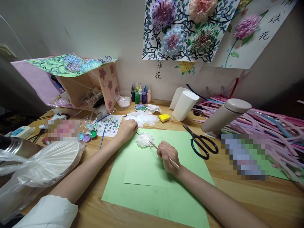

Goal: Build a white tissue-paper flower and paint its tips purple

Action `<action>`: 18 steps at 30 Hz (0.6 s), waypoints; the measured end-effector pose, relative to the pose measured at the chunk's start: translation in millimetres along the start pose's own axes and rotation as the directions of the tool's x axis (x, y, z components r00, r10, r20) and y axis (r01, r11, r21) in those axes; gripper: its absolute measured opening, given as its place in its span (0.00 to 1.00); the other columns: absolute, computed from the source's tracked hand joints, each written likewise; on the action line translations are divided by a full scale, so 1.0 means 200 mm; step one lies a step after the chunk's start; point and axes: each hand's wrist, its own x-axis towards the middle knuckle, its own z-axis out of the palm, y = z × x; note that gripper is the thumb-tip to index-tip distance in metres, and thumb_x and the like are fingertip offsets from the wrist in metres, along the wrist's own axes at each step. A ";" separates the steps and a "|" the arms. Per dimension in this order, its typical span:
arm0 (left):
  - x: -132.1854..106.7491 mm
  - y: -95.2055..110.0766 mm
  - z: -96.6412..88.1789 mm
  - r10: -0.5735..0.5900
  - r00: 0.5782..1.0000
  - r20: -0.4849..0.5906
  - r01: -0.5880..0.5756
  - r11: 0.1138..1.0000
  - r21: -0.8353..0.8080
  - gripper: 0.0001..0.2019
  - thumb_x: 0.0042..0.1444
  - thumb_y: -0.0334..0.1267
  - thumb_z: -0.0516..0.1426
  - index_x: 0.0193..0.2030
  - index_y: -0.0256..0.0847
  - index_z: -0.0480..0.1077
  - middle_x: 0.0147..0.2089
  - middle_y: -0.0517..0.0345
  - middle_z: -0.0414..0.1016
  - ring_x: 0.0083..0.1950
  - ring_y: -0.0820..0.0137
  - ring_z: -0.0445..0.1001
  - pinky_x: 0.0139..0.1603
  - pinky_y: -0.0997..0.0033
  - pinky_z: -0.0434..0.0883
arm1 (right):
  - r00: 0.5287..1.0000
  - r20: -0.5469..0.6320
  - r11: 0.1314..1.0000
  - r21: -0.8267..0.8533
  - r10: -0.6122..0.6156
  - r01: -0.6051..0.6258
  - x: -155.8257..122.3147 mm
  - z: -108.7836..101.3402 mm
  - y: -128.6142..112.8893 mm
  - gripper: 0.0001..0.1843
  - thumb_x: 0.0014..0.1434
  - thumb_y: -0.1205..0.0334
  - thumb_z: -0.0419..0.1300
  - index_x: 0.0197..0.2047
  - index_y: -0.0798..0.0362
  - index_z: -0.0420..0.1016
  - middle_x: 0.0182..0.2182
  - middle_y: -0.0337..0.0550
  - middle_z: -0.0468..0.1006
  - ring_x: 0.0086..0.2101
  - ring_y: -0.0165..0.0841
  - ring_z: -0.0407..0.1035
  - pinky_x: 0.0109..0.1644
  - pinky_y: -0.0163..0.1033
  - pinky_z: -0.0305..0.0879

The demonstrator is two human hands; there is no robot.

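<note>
A white tissue-paper flower (144,139) lies near the top of a light green paper sheet (156,177) on the wooden desk. My right hand (168,155) is closed round a thin wooden stick (154,146), its tip touching the flower's right side. My left hand (127,129) rests closed at the sheet's upper left corner, beside the flower; what its fingers hold, if anything, is hidden. A pile of white paper scraps (142,118) lies just behind the left hand.
Black scissors (200,143) lie right of the sheet, a beige flask (224,116) and pink pipe cleaners (268,126) beyond. White paper rolls (184,105), paint bottles (140,93), a yellow sponge (164,117), a painted sheet (108,124) and a plastic bag (35,164) crowd the back and left.
</note>
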 end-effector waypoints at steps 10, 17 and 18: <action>-0.31 0.30 -0.14 -0.176 0.956 0.236 0.294 0.571 -0.766 0.10 0.54 0.44 0.55 0.30 0.38 0.69 0.31 0.59 0.72 0.33 0.72 0.67 0.34 0.74 0.63 | 0.914 -0.120 0.920 0.118 0.388 -0.375 0.03 0.00 -0.01 0.04 0.61 0.59 0.54 0.40 0.49 0.64 0.39 0.44 0.75 0.42 0.35 0.70 0.43 0.39 0.65; -0.36 0.32 -0.09 -0.145 0.958 0.247 0.281 0.642 -0.714 0.11 0.56 0.44 0.54 0.33 0.39 0.70 0.33 0.59 0.73 0.34 0.72 0.67 0.34 0.74 0.63 | 0.950 0.146 0.945 0.137 0.277 -0.297 0.03 0.01 0.01 0.06 0.55 0.65 0.59 0.31 0.51 0.63 0.31 0.41 0.74 0.32 0.31 0.71 0.35 0.37 0.67; -0.36 0.32 -0.09 -0.146 0.960 0.237 0.273 0.660 -0.700 0.10 0.55 0.45 0.55 0.34 0.40 0.70 0.34 0.59 0.73 0.35 0.71 0.68 0.35 0.74 0.63 | 0.951 0.134 0.946 0.131 0.279 -0.296 0.02 0.01 0.01 0.06 0.55 0.65 0.58 0.31 0.51 0.63 0.31 0.41 0.74 0.32 0.31 0.71 0.35 0.37 0.67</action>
